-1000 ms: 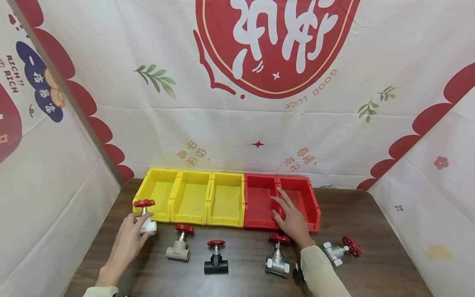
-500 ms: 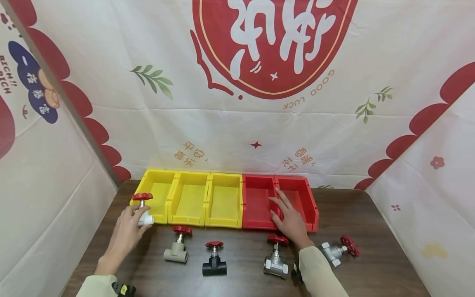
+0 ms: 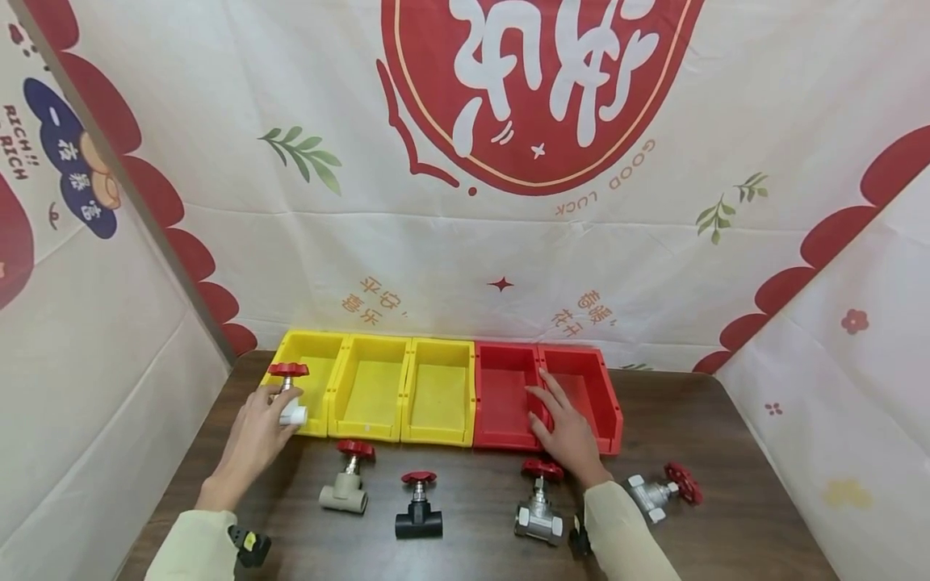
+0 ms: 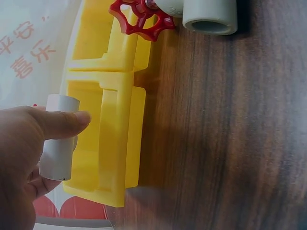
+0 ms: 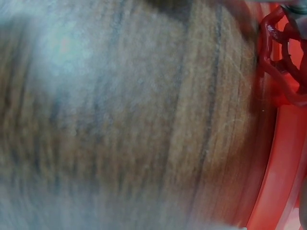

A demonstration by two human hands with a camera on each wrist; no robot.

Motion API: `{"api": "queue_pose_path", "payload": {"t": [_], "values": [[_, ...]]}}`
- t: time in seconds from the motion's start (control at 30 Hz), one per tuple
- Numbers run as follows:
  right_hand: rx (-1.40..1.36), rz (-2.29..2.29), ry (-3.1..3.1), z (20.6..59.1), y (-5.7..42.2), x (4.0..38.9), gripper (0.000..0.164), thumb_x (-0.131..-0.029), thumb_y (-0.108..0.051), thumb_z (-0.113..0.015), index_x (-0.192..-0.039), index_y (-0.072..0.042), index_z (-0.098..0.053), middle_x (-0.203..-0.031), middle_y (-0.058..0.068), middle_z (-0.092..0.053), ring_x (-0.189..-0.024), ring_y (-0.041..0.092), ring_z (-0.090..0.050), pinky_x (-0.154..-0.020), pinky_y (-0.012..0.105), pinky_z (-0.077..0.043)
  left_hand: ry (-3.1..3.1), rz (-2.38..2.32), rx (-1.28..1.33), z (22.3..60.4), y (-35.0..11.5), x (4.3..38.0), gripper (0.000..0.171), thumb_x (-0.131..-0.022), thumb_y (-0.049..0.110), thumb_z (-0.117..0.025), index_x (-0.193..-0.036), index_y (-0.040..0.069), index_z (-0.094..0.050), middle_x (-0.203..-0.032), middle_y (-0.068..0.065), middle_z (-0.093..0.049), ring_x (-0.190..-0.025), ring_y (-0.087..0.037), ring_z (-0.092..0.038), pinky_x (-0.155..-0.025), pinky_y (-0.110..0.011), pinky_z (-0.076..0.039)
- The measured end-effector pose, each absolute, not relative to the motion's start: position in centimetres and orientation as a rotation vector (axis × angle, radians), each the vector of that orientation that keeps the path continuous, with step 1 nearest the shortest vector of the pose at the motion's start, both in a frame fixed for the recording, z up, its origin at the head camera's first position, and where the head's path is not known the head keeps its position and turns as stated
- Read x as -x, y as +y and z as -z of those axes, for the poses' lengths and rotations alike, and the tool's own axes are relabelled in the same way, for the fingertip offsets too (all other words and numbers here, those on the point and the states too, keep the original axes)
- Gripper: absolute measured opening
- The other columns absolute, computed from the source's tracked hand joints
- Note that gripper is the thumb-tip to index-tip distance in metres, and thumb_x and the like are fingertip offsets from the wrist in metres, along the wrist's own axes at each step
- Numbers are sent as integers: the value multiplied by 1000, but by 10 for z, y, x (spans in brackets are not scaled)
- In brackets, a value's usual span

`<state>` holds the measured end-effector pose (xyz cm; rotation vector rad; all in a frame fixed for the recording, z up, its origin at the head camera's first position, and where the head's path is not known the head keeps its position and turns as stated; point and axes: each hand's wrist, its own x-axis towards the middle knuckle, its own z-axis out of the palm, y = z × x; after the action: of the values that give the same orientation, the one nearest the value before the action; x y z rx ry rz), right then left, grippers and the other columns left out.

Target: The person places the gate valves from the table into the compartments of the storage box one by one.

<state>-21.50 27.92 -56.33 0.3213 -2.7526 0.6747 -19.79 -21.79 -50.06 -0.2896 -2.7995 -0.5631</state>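
My left hand [image 3: 254, 432] grips a white plastic valve [image 3: 294, 415] with a red handwheel on top, held over the front of the leftmost yellow bin [image 3: 311, 367]. In the left wrist view the thumb lies across the valve's white pipe body [image 4: 58, 158], beside the yellow bin's front wall [image 4: 115, 143]. My right hand [image 3: 570, 436] rests with spread, relaxed fingers on the divider between the two red bins [image 3: 508, 387], holding nothing. Just below it stands a metal valve [image 3: 538, 516] with a red handwheel.
Two more yellow bins [image 3: 440, 399] continue the row. On the wooden table [image 3: 465, 557] in front are a beige valve [image 3: 345, 491], a black valve [image 3: 419, 520] and, at right, a second metal valve [image 3: 650, 496] lying tilted. Printed cloth walls enclose the back and sides.
My left hand has lifted the white valve slightly up and forward, from the bin's front edge to over the leftmost yellow bin. The right hand has stayed in place.
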Motion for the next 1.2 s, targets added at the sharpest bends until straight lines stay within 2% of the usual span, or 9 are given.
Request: {"api": "queue_pose_path", "payload": {"t": [0.43,0.7,0.9,1.2], "values": [[-329,-655,-2744,560,282,217,60,-82,-24,-74,-137,-28,-50,-157,-14,-16,-49,9,-42,-49,24,-42,-2819,585,351,500,-214,215,52,-73,5,-82,-120,5,-61,-121,-30,-47,-104,-45,-48,-88,-61,-40],[-331,-668,-2748,563,278,214,57,-84,-23,-72,-137,-25,-51,-157,-13,-17,-48,8,-42,-47,24,-41,-2808,577,363,502,-215,223,54,-70,4,-84,-119,4,-62,-117,-28,-50,-104,-44,-47,-91,-60,-36],[-330,-678,-2723,562,277,213,56,-84,-22,-71,-136,-26,-52,-156,-13,-19,-49,9,-42,-47,25,-41,-2859,596,329,500,-212,230,54,-72,5,-83,-121,6,-61,-121,-27,-49,-108,-44,-46,-94,-62,-33],[-302,-673,-2747,560,277,213,59,-82,-24,-74,-137,-26,-51,-156,-13,-18,-52,8,-45,-51,24,-44,-2919,636,274,501,-206,237,54,-75,3,-80,-124,4,-59,-122,-27,-46,-107,-42,-46,-92,-60,-38]]}}
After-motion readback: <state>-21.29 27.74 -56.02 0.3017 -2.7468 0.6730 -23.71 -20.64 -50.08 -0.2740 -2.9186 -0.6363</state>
